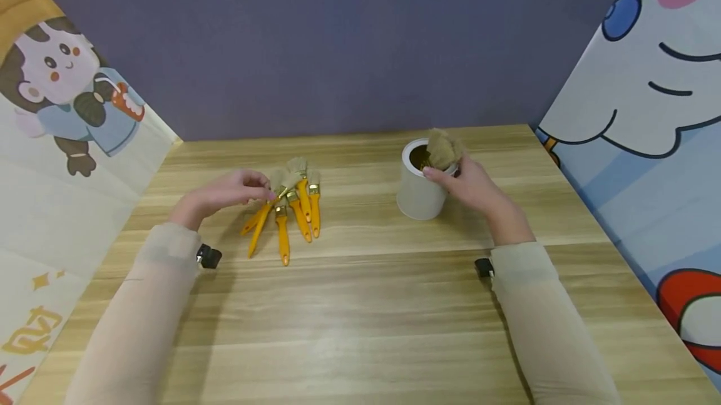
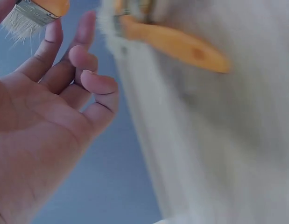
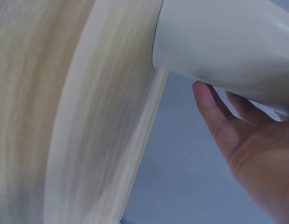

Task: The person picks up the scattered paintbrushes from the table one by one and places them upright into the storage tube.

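At the left, my left hand (image 1: 233,192) pinches a paintbrush with a yellow-orange handle (image 1: 261,230), thumb and forefinger near its metal band. In the left wrist view its pale bristles (image 2: 20,25) hang beside the thumb, while the other fingers (image 2: 101,85) curl loosely. Beneath and beside it lies a loose pile of similar paintbrushes (image 1: 283,239), bristles mostly pointing away. My right hand (image 1: 473,186) grips the upper side of a white can (image 1: 418,195), thumb over the rim and fingers (image 3: 209,107) along the outside. Several paintbrushes' bristles (image 1: 444,149) stick up from the can, handles inside.
The wood-grain table (image 1: 349,305) ends at a dark blue-grey wall panel (image 1: 349,48). Cartoon-printed side panels stand at the left (image 1: 34,205) and right (image 1: 648,186). The can stands toward the back right of the table.
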The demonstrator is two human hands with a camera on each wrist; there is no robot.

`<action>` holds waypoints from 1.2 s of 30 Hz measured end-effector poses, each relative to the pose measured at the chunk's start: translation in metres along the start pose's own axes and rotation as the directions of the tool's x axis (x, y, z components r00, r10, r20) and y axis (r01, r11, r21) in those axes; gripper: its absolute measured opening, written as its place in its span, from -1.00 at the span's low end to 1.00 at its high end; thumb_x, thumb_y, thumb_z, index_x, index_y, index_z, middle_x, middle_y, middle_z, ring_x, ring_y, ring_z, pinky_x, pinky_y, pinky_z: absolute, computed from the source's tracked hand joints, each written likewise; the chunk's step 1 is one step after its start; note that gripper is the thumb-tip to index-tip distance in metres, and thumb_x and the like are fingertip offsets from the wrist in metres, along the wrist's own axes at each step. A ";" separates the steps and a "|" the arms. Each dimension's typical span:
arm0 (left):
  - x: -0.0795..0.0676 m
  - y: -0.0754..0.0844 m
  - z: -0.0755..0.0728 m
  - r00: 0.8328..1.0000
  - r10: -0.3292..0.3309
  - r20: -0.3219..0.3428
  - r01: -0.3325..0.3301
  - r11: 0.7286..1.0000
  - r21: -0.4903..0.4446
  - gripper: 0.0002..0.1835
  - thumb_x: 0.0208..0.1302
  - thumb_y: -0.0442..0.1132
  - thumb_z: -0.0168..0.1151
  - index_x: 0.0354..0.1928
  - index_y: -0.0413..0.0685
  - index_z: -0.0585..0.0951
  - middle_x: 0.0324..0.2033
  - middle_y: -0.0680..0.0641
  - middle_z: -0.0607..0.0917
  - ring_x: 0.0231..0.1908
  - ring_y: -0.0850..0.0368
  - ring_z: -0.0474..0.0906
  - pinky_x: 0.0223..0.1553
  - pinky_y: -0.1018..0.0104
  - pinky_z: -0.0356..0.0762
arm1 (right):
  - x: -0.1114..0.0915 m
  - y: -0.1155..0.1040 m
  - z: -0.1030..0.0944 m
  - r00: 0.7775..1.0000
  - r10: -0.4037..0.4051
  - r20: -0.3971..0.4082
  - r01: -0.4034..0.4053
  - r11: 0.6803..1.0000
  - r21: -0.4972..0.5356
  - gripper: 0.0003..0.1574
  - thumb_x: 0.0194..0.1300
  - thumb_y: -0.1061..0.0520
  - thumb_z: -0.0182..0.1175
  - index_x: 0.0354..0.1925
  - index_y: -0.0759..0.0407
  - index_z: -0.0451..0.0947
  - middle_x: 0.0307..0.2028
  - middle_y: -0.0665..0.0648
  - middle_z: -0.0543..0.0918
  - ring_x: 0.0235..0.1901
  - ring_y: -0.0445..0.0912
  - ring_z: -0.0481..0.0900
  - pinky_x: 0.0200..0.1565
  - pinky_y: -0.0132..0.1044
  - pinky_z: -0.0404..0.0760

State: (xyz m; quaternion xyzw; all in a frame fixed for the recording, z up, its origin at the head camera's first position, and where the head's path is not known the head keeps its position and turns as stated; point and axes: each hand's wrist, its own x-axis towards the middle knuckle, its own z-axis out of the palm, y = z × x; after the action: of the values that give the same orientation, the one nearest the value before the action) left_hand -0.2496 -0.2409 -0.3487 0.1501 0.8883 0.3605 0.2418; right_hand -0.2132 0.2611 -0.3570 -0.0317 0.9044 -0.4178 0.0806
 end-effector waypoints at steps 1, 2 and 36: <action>-0.001 0.004 -0.003 1.000 0.008 -0.018 -0.008 1.000 0.001 -0.66 0.49 0.07 0.31 -0.05 -0.07 0.59 -0.20 -0.05 0.60 -0.15 -0.01 0.47 -0.06 0.05 0.46 | 0.000 0.000 0.000 1.000 -0.003 0.001 0.003 1.000 -0.003 0.37 0.40 -0.56 0.18 0.72 0.14 -0.16 0.58 0.49 0.26 0.53 0.37 0.33 0.46 0.32 0.41; -0.001 0.009 -0.005 0.999 0.015 -0.043 -0.015 1.000 0.002 -0.66 0.49 0.06 0.31 -0.04 -0.07 0.58 -0.17 -0.03 0.62 -0.13 0.00 0.48 -0.06 0.06 0.45 | 0.000 0.001 0.000 1.000 -0.004 0.002 0.004 1.000 -0.002 0.37 0.40 -0.56 0.18 0.72 0.15 -0.15 0.57 0.49 0.26 0.53 0.37 0.34 0.45 0.31 0.42; 0.088 0.229 0.064 0.822 0.429 -0.374 -0.491 0.867 -0.084 -0.63 0.31 0.13 0.51 0.04 0.15 0.73 -0.05 0.09 0.77 -0.24 0.10 0.51 -0.20 0.27 0.48 | -0.001 -0.001 0.002 1.000 0.008 0.017 -0.008 1.000 0.004 0.38 0.39 -0.58 0.17 0.74 0.04 -0.21 0.61 0.44 0.21 0.56 0.36 0.28 0.48 0.34 0.36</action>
State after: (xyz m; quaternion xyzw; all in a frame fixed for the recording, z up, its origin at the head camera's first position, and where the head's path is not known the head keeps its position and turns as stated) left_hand -0.2679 -0.0063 -0.2537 0.2736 0.8181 0.5058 0.0012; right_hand -0.2115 0.2584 -0.3574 -0.0314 0.9030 -0.4190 0.0899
